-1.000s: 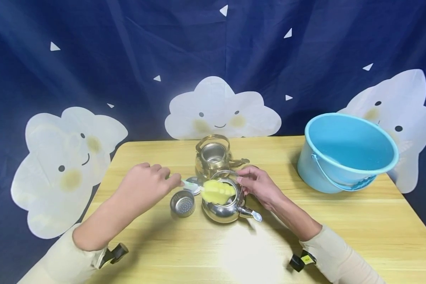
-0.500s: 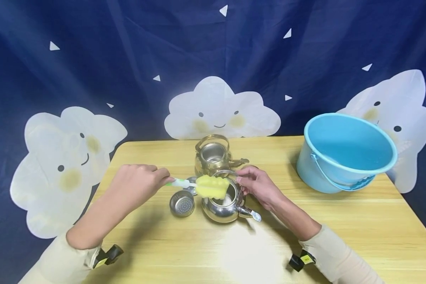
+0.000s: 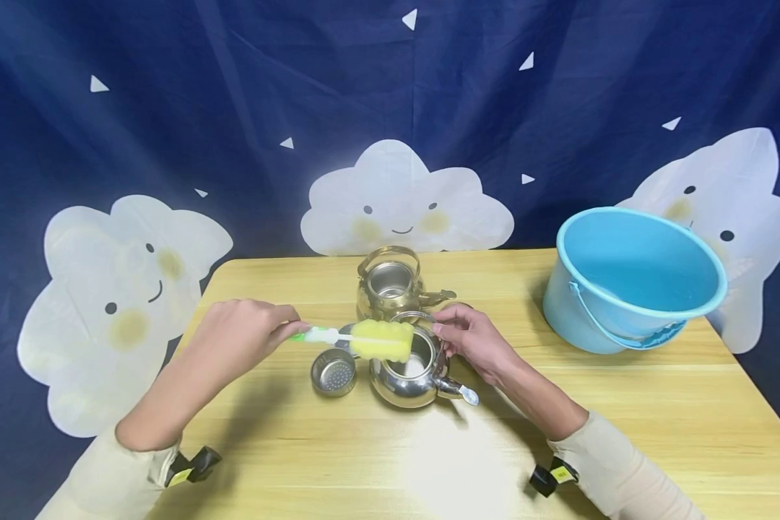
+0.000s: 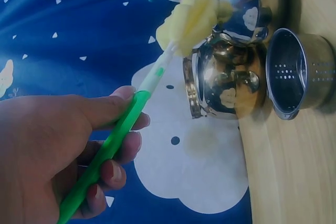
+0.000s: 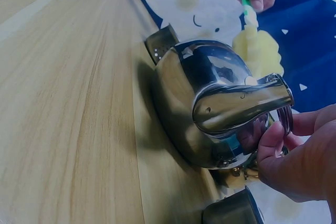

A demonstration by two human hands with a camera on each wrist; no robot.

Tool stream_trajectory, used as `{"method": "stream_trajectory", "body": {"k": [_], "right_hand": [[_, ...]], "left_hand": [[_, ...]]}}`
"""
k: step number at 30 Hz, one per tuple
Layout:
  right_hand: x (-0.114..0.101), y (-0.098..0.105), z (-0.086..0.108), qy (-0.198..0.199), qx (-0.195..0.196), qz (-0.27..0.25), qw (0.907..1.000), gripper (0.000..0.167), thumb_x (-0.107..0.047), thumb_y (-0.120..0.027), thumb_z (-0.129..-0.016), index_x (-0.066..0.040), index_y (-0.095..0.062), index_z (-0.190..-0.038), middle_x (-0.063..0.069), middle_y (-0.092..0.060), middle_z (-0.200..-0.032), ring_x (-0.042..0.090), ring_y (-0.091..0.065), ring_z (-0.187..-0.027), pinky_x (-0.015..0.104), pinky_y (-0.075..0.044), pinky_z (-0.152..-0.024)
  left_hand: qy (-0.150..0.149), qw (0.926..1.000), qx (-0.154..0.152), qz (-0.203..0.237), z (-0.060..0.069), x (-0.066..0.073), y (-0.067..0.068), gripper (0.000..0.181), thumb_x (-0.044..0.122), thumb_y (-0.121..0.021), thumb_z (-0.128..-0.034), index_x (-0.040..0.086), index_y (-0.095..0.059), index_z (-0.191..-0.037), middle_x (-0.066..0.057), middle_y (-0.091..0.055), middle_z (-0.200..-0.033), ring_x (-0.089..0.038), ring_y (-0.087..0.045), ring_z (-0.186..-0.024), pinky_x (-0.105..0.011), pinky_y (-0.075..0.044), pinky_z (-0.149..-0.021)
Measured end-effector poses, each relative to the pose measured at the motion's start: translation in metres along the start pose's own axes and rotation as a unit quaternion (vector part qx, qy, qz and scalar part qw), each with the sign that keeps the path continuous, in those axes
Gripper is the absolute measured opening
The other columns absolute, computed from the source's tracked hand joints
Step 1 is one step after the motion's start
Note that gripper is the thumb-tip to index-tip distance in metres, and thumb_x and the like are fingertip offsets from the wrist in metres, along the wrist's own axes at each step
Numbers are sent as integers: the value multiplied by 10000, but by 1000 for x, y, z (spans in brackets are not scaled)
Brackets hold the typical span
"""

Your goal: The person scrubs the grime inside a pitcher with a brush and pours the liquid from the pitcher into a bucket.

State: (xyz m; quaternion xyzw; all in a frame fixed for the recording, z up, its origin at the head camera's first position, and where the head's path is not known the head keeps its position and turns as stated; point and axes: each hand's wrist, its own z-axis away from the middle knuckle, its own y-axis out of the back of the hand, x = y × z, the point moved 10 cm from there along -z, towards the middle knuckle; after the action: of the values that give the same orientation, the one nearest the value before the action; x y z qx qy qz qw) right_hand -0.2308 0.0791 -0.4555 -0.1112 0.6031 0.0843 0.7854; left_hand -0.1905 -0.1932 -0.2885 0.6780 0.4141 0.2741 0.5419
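My left hand (image 3: 243, 334) grips the green and white handle of a sponge brush (image 3: 382, 341). The brush's yellow sponge head hangs above the left part of a silver teapot's open mouth. That teapot (image 3: 406, 393) stands on the table, spout toward the lower right. Its raised loop handle is pinched between the thumb and fingers of my right hand (image 5: 299, 156). In the left wrist view, the left hand's fingers curl round the green handle (image 4: 121, 129). A metal strainer cup (image 3: 334, 374) with a perforated bottom sits left of the silver teapot.
Just behind stands a gold teapot (image 3: 377, 300), its mouth uncovered. A round lid (image 3: 344, 334) lies partly hidden under the brush. At the right rear is a light blue bucket (image 3: 578, 310). Another metal cup (image 5: 231, 211) shows in the right wrist view. A blue curtain (image 3: 253, 108) hangs behind.
The left hand has drawn the sponge brush leftward, off the middle of the silver teapot's mouth, uncovering more of it. The right hand and teapot have not visibly moved.
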Motion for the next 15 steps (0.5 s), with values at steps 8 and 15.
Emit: {"method": "stream_trajectory", "body": {"k": [8, 15], "right_hand": [[0, 1, 0, 19, -16, 20, 10000, 385, -17, -612, -984, 99, -534, -1342, 21, -619, -990, 101, -565, -730, 208, -534, -667], [1, 0, 0, 33, -35, 15, 10000, 387, -16, -610, -985, 98, -533, -1346, 17, -618, -992, 101, -565, -723, 207, -534, -665]], "left_hand": [[169, 9998, 25, 128, 5, -15, -2, 149, 409, -770, -910, 276, -774, -844, 163, -652, -622, -55, -491, -511, -268, -294, -422], [425, 9980, -173, 427, 10, -30, -6, 147, 413, -748, -933, 275, -793, -908, 158, -670, -642, -41, -487, -535, -280, -359, -462]]}}
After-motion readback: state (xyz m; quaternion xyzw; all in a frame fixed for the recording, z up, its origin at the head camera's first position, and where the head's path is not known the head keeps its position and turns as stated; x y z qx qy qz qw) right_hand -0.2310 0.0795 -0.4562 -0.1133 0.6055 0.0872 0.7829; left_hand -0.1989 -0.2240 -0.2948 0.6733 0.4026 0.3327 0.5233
